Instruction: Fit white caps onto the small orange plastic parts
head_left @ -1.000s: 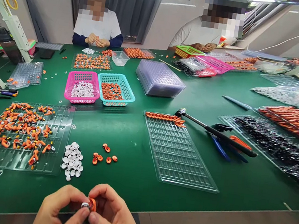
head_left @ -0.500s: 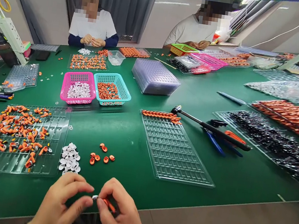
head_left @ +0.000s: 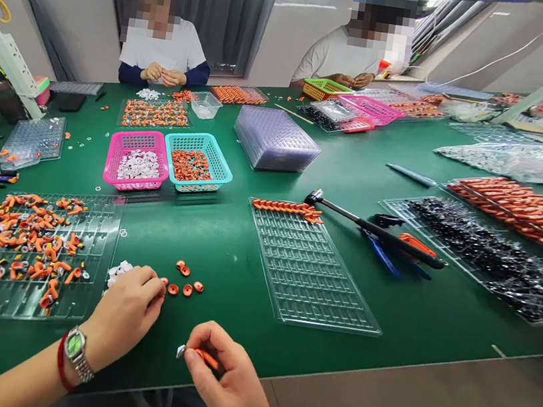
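Left hand (head_left: 128, 308): grip apparently unclamped, fingers over small white round caps (head_left: 117, 269), beside orange rings (head_left: 184, 282).
Right hand (head_left: 222, 375): grip clamped on white-tipped orange plastic piece (head_left: 197, 355).
Surface: green table (head_left: 225, 244).

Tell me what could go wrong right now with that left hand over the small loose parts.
The left hand covers the pile of white caps, so it could scatter them toward the orange rings beside it. The right hand pinches the orange part only at its fingertips near the table edge; a slip might drop it.
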`<state>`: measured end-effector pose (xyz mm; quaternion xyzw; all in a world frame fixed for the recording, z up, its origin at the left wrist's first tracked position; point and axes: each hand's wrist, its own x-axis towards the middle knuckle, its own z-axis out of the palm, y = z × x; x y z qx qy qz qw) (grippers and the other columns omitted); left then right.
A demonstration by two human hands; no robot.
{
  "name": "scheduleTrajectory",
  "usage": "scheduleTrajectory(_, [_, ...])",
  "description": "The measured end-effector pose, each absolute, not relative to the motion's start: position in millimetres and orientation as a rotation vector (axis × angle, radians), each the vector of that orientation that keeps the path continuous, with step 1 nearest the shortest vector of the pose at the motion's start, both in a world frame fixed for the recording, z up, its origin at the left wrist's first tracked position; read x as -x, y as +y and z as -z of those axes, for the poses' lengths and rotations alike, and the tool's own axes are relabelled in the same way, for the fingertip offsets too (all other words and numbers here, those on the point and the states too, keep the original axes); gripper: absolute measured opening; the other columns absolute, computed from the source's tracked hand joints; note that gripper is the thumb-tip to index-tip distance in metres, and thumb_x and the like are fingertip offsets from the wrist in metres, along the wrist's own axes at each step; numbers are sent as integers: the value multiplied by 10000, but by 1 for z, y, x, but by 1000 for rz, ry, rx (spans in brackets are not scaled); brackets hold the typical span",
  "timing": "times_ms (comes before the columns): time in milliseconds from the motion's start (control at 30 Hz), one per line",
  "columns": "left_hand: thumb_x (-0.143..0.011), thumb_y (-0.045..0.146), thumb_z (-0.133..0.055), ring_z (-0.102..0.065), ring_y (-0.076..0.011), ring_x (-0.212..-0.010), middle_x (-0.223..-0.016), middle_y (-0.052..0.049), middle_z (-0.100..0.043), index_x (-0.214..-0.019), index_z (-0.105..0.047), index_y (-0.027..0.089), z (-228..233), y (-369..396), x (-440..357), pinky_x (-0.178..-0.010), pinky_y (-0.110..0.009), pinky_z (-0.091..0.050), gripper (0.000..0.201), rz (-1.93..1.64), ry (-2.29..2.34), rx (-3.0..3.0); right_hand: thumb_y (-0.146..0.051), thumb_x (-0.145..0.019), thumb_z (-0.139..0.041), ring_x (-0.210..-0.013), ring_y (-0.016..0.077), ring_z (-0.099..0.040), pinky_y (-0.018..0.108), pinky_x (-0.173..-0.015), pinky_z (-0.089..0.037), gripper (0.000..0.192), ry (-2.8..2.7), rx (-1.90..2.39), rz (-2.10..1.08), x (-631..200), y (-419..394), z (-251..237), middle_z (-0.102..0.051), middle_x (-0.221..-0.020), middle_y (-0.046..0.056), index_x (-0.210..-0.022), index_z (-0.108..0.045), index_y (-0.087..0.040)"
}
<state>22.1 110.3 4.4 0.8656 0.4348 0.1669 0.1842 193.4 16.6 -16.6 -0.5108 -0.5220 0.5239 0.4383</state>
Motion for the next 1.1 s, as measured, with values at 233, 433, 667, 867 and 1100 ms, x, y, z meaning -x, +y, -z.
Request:
scheduleTrajectory(233, [-889,219,-558,-708,-163,-714,-795,-19,-740,-917,-716,211,-12,57,-7,-645,-212,-571,161,-688,1193,-1846,-290,-849,-488,-541,117,-371,245,-510,-312,139,-1418,1280,-1258,-191,17,10,-416,-621,-49,-742,-480,-201])
scheduleTrajectory(433, [-790,324,-757,-743,-200,-819,-906,-37,-795,-983,-803,276,2,26,0,-735,-204,-585,204,-796,1174,-1253,-255,-818,-484,-515,105,-359,230,-483,-298,123,-1462,1264,-1261,-184,17,1,-405,-586,-59,-706,-466,-208])
scheduleTrajectory(667, [-723,248,-808,-748,-163,-691,-778,9,-800,-845,-811,287,12,12,-2,-669,-166,-588,129,-1003,1280,-1355,-202,-796,-485,-477,92,-362,211,-461,-292,108,-1646,1300,-1059,-174,15,2,-410,-563,-67,-688,-486,-204])
scheduleTrajectory(867, [-772,215,-768,-734,-143,-660,-770,30,-787,-866,-785,294,17,11,1,-649,-160,-581,124,-1072,1267,-1582,-160,-783,-464,-473,88,-397,202,-463,-302,110,-1752,1289,-865,-169,13,6,-451,-571,-60,-688,-503,-197])
scheduleTrajectory(1100, [-824,215,-735,-723,-128,-690,-800,34,-780,-921,-757,292,22,9,2,-676,-156,-564,126,-1140,1247,-1730,-148,-787,-459,-467,92,-401,203,-461,-306,117,-1791,1278,-821,-167,13,6,-466,-567,-57,-693,-504,-200])
